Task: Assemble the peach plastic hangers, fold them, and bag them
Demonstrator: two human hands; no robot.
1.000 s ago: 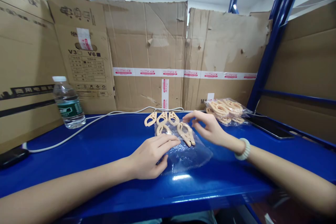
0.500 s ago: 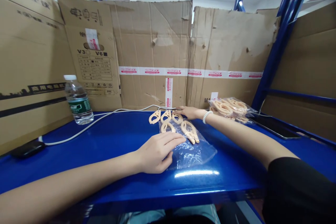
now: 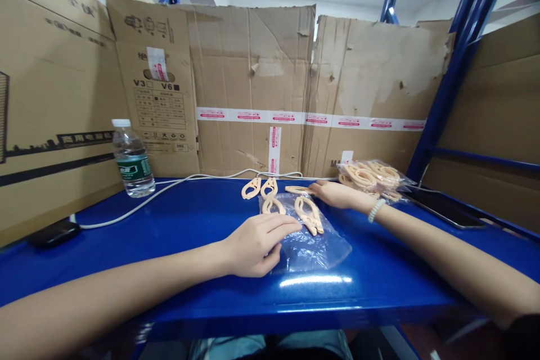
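Note:
My right hand (image 3: 337,194) pinches the end of a beige folded plastic hanger (image 3: 298,189), seen edge-on at the back of the blue tabletop. My left hand (image 3: 255,244) rests at the left side of a clear plastic bag (image 3: 310,250), fingers stretched over it and thumb apart. Just beyond those fingers, one folded hanger (image 3: 273,205) lies at the bag's upper left, partly hidden by them. Another hanger (image 3: 309,215) is on the bag, right of the fingertips. Two more, a left hanger (image 3: 251,188) and a right hanger (image 3: 269,187), lie side by side behind.
Bagged hangers (image 3: 371,175) are piled at the back right, beside a dark tablet-like device (image 3: 442,208). A water bottle (image 3: 133,163) stands left, near a white cable (image 3: 177,182) and a black device (image 3: 54,233). Cardboard (image 3: 253,84) walls the back; a blue post (image 3: 447,79) rises right.
My right hand has moved right and toward me, taking the third hanger of the back row and turning it edge-on. My left hand stays in place. The view has shifted slightly.

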